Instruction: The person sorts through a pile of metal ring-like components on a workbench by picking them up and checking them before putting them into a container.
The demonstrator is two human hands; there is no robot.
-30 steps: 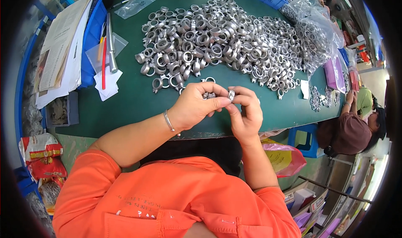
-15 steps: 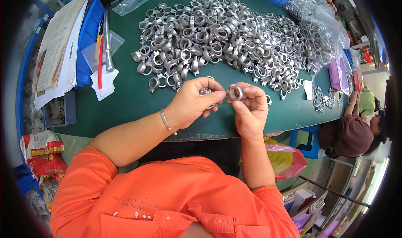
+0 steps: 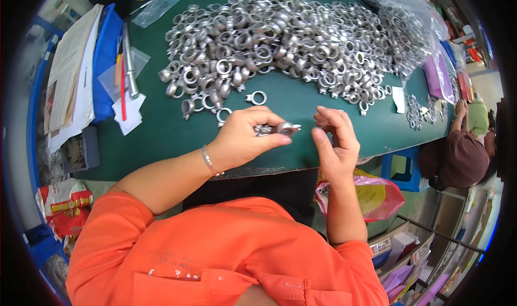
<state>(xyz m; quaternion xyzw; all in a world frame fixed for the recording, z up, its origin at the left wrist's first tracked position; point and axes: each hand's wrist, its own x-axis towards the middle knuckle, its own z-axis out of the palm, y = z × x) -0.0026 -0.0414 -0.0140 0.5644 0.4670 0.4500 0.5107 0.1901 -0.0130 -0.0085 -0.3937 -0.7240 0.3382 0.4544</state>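
My left hand [image 3: 242, 136] is closed, pinching a grey metal ring clamp [image 3: 285, 128] between thumb and forefinger. A short stub on this ring points right, toward my other hand. More small metal pieces [image 3: 262, 130] show inside the curled fingers, partly hidden. Just to the right, my right hand [image 3: 338, 147] is raised with thumb and fingers apart, and I see nothing held in it. One loose ring clamp [image 3: 258, 97] lies on the green table [image 3: 291, 98] beyond my left hand. Behind it spreads a large heap of similar ring clamps [image 3: 280, 36].
Papers [image 3: 72, 74] and a blue bin [image 3: 110, 58] stand at the left, beside a red pen [image 3: 123, 93] and a metal rod [image 3: 129, 63]. A clear plastic bag [image 3: 414, 31] of parts lies far right. Another person [image 3: 458, 155] sits at the right end.
The ring clamp between my two hands is now in my left hand alone. My right hand has let go and drawn off to the right. The whole view has shifted slightly.
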